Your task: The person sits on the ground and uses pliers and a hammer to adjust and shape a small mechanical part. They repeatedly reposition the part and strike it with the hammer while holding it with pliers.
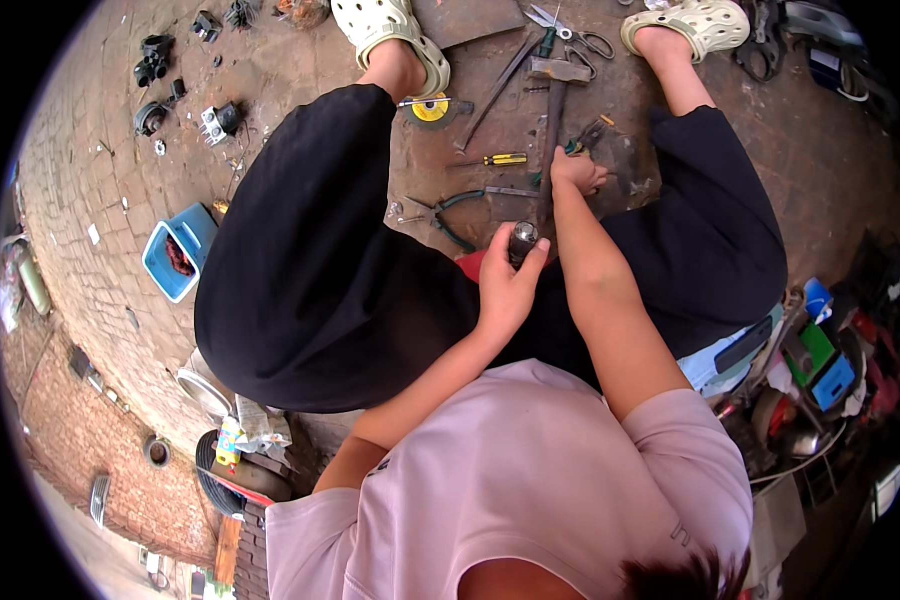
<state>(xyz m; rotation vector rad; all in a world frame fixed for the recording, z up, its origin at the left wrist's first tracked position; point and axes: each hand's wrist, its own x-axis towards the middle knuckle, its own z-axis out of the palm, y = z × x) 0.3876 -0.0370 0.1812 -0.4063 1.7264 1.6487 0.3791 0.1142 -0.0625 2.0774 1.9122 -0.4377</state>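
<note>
My left hand (508,285) is closed round a dark cylindrical part (522,240) with a shiny metal end facing up, held between my thighs. What the part belongs to is hidden by the fingers. Farther forward and to the right, my right hand (579,174) reaches to the ground, its fingers curled at a green-handled tool (574,148) whose kind does not show. Just left of that hand lies a hammer (556,110), its steel head pointing away. A yellow-and-black screwdriver (505,159) and green-handled pliers (450,212) lie on the ground between my legs.
Scissors (592,42), a long dark metal bar (498,92) and a yellow disc (430,107) lie near my feet. A blue bin (180,255) stands left of my knee. Dark machine parts (153,62) are scattered at the far left. Mixed clutter (820,360) fills the right side.
</note>
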